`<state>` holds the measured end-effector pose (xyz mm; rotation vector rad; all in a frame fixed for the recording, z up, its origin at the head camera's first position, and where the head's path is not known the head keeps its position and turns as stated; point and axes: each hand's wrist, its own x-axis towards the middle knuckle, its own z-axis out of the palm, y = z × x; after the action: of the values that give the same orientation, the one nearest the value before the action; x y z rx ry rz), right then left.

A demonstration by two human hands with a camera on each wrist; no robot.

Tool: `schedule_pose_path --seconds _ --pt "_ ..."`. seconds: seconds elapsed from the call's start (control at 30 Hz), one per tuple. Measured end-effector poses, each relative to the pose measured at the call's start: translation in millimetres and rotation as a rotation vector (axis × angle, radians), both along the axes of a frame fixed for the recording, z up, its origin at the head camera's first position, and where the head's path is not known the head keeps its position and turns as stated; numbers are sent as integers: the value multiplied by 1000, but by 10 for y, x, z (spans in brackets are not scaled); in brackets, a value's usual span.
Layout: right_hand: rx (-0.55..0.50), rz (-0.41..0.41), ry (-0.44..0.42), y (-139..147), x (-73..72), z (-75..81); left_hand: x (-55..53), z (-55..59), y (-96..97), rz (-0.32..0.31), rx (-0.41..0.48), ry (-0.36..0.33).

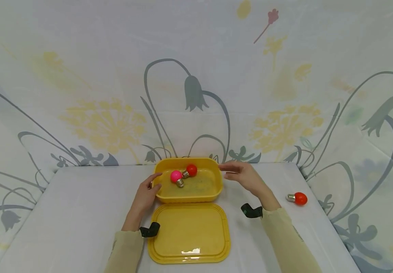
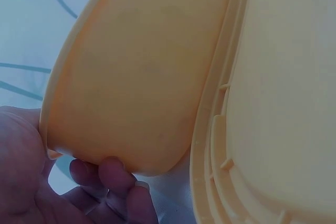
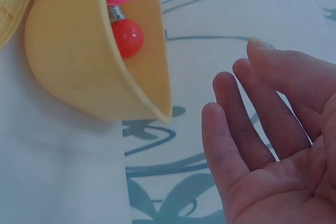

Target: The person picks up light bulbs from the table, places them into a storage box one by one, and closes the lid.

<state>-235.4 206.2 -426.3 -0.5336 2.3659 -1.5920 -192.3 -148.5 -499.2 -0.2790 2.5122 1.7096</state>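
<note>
A yellow plastic box (image 1: 196, 198) holds a pink bulb (image 1: 176, 176) and a red bulb (image 1: 191, 170), both with silvery screw bases, lying close together in its left half. My left hand (image 1: 146, 195) grips the box's left end, its fingers curled against the wall in the left wrist view. Just off the right end is my right hand (image 1: 246, 178), fingers loosely extended and holding nothing; the right wrist view shows a gap between it and the box wall (image 3: 73, 51). In front of the box lies a flat yellow lid (image 1: 189, 233).
Another red bulb (image 1: 300, 198) lies on the white-covered table (image 1: 80, 212), near its right edge. A cloth printed with flowers (image 1: 196, 91) hangs behind the table and along its sides.
</note>
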Motion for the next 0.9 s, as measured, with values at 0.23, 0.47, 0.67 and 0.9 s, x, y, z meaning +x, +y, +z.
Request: schedule_pose_path --seconds 0.23,0.47,0.67,0.9 --pt "5 -19 -3 160 75 -55 5 -8 0 -2 8 2" --pt "1 -61 -7 362 174 -117 -2 -13 -7 -11 17 12" --pt "-11 -78 -9 511 267 -152 -1 -19 3 -12 13 18" --pt "-7 -120 -17 680 377 -211 0 -7 -8 -10 3 -5"
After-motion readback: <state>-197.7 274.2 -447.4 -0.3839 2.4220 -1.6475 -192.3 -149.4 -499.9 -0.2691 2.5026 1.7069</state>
